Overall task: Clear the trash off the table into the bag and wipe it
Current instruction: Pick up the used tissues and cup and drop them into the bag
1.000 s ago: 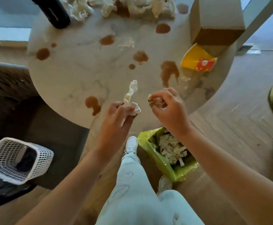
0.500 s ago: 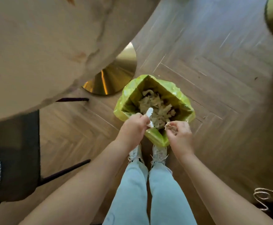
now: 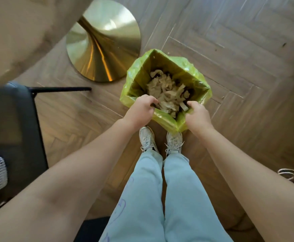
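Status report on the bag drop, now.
Left hand and right hand over the yellow-green bag's near rim, fingers curled, contents not visible. Crumpled tissues inside. Nothing blocking the opening.

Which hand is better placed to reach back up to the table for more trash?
Probably the left hand. The table edge lies on its side, while the right hand sits at the far side of the yellow-green bag. Both hover curled over its near rim.

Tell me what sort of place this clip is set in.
Probably a home dining or living area: herringbone wood floor, a round table on a brass pedestal base, a dark chair, and a small bin lined with a green bag full of used tissues.
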The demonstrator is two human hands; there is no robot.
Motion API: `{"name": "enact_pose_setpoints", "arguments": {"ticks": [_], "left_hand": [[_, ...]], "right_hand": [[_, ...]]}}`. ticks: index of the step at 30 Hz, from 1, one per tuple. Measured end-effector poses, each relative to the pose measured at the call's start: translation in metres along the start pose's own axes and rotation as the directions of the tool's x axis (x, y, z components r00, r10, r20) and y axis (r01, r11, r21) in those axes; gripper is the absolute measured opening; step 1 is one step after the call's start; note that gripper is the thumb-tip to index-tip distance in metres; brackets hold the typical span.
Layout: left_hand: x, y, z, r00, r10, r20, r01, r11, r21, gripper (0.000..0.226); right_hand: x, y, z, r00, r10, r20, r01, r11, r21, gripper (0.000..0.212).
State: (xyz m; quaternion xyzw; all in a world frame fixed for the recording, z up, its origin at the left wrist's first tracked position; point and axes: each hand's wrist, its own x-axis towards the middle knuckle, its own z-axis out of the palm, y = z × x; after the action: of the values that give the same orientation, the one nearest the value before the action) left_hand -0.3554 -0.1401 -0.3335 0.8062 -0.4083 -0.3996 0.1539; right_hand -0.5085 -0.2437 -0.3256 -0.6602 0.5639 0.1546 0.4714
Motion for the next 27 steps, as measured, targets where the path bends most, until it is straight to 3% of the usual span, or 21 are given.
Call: {"name": "enact_pose_setpoints", "arguments": {"ticks": [7,10,12,16,21,27], "left_hand": [[-0.067,0.062,-0.087,0.995,0.055,-0.087,-0.057,0.998,-0.03,0.027],[-0.104,0.089,-0.135,0.998,0.043,-0.043,-0.045,0.998,-0.039,0.026],[-0.127,0.1,-0.166,1.0,0.016,-0.027,-0.018,0.998,-0.068,0.026],[-0.164,0.113,-0.226,0.977,-0.028,-0.21,-0.001,0.991,-0.136,0.028],[-0.186,0.096,-0.299,0.858,-0.033,-0.513,0.012,0.999,-0.044,0.028],[-0.186,0.044,-0.388,0.669,-0.058,-0.741,0.063,0.998,-0.021,0.029]], "right_hand": [[-0.059,-0.062,-0.041,0.964,-0.26,-0.051,0.261,0.965,0.007,0.04],[-0.089,-0.101,-0.064,0.925,-0.364,-0.107,0.37,0.928,0.042,0.035],[-0.108,-0.131,-0.079,0.871,-0.467,-0.149,0.475,0.88,0.018,0.033],[-0.144,-0.198,-0.105,0.729,-0.643,-0.235,0.651,0.757,-0.051,0.029],[-0.168,-0.283,-0.11,0.558,-0.785,-0.27,0.783,0.605,-0.141,0.029],[-0.178,-0.394,-0.076,0.46,-0.861,-0.217,0.836,0.503,-0.22,0.027]]}}
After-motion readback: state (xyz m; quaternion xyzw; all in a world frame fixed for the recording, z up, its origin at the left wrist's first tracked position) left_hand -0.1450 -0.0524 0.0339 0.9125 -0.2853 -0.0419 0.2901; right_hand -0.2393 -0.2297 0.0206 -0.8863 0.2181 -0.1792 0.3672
